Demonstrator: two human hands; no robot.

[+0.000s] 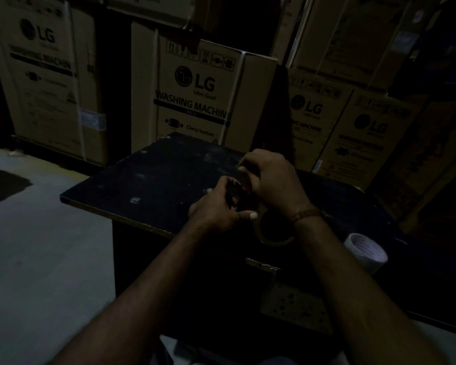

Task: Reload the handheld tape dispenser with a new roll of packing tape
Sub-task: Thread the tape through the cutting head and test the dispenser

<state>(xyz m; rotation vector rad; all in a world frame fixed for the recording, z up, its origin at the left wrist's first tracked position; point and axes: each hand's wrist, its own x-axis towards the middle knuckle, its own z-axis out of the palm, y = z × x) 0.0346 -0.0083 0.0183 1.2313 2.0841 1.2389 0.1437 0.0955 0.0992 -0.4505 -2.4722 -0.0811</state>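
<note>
The scene is very dark. My left hand (216, 206) grips a dark tape dispenser (234, 193) above the black table (148, 177). My right hand (271, 177) is curled over the dispenser's far side, its fingertips pinching something small and pale that I cannot make out. A brownish ring of tape (271, 239) hangs at the dispenser's near end, just below my right wrist. A white roll of tape (366, 251) lies on the table to the right, apart from both hands.
Stacked cardboard washing machine boxes (203, 96) wall in the far side and right of the table. Grey floor (37, 246) lies to the left. A torn cardboard piece (295, 304) sits near the table's front edge.
</note>
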